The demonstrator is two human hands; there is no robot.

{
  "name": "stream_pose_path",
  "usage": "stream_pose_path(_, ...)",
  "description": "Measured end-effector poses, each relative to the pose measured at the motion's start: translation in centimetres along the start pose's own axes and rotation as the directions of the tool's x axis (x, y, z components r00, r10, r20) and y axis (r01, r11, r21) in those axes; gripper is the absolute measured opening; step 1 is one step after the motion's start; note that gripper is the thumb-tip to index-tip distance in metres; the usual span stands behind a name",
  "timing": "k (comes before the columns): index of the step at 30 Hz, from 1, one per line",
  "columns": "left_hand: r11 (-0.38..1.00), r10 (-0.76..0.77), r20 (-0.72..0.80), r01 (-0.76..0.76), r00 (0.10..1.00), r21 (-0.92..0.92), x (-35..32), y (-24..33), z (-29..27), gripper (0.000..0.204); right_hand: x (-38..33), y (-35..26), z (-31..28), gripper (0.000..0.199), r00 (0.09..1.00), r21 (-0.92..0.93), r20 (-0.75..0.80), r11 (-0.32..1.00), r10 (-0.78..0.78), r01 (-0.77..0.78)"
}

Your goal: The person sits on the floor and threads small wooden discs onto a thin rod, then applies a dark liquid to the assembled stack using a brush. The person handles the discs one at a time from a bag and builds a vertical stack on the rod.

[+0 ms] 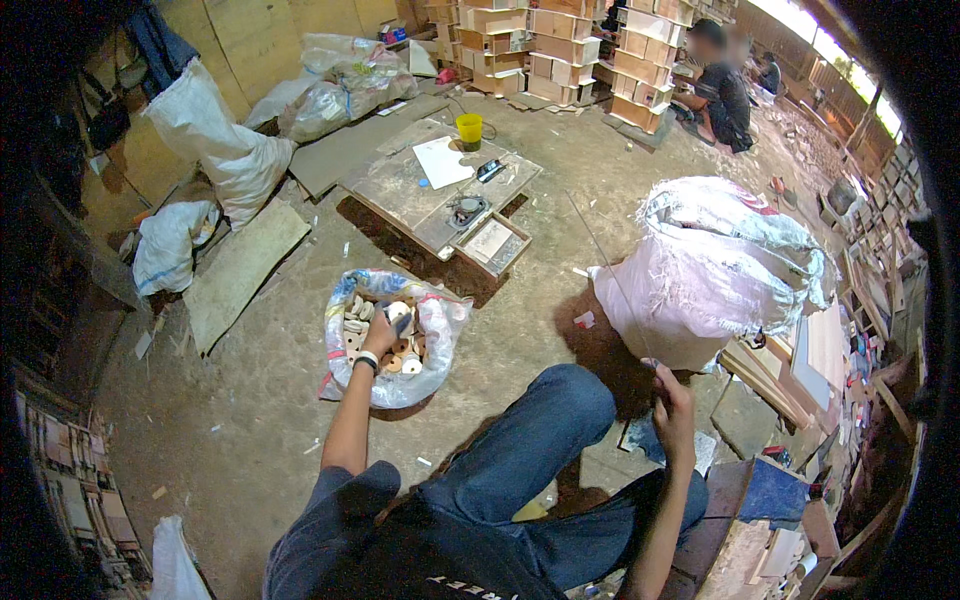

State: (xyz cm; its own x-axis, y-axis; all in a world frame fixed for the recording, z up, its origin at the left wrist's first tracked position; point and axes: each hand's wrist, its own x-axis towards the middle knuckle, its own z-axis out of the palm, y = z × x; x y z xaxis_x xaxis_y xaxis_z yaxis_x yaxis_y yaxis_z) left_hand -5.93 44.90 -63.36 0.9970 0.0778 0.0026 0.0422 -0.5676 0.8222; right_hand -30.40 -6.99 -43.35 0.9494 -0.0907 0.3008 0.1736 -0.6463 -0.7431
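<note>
**A wooden ring is being picked from the bag**

The left hand [380,335] is being stretched out into an open plastic bag [440,325] on the dirt floor [250,420]. The bag is filled with small round wooden rings [398,350]. The fingers are curled down among the rings, but it cannot be told whether one is already being held. So the picking step is judged to be the one in hand.

A thin, long stick [610,275] is being gripped in the closed right hand [672,405], beside the raised knee. The stick is being pointed up and away, toward a big white sack [715,265] just beyond it.

For the next move, one ring would need to be pinched firmly and lifted clear of the pile. It would then need to be brought across to the stick, with the stick being kept steady.

A low wooden table [400,190] with a yellow cup [469,128] is standing farther off.
</note>
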Motion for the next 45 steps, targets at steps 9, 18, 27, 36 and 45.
stream_pose_path(9, 0.736, -0.262, 0.27, 0.373, 0.926, -0.565, 5.4, -2.8, 2.2, 0.044, 0.9, -0.4, 0.5, 0.055, 1.0, -0.015, 0.029, 1.0, 0.007, -0.007)
stream_pose_path(18, 0.489, -0.294, 0.13, 0.266, 0.947, -0.831, -1.0, -1.0, 2.2, 0.038, 1.1, -1.1, 1.3, 0.059, 0.989, -0.014, -0.029, 0.99, -0.142, 0.142)
stream_pose_path(27, -0.415, -0.112, 0.045, -0.005, 0.993, -0.91, -4.6, 6.2, 0.5, 0.043, -2.9, -4.6, 2.7, 0.067, 0.986, -0.012, 0.145, 0.997, -0.077, 0.08)
stream_pose_path(36, -0.477, -0.039, 0.16, 0.122, 0.986, -0.87, -4.9, 20.9, -2.3, 0.041, -5.5, -6.8, 5.1, 0.083, 0.966, -0.086, 0.243, 0.989, -0.093, 0.117)
stream_pose_path(45, -0.335, 0.061, -0.114, -0.087, 0.992, -0.938, -11.8, 33.0, -2.2, 0.043, -5.7, -7.1, 5.5, 0.086, 0.977, -0.098, 0.174, 0.985, -0.121, 0.139)
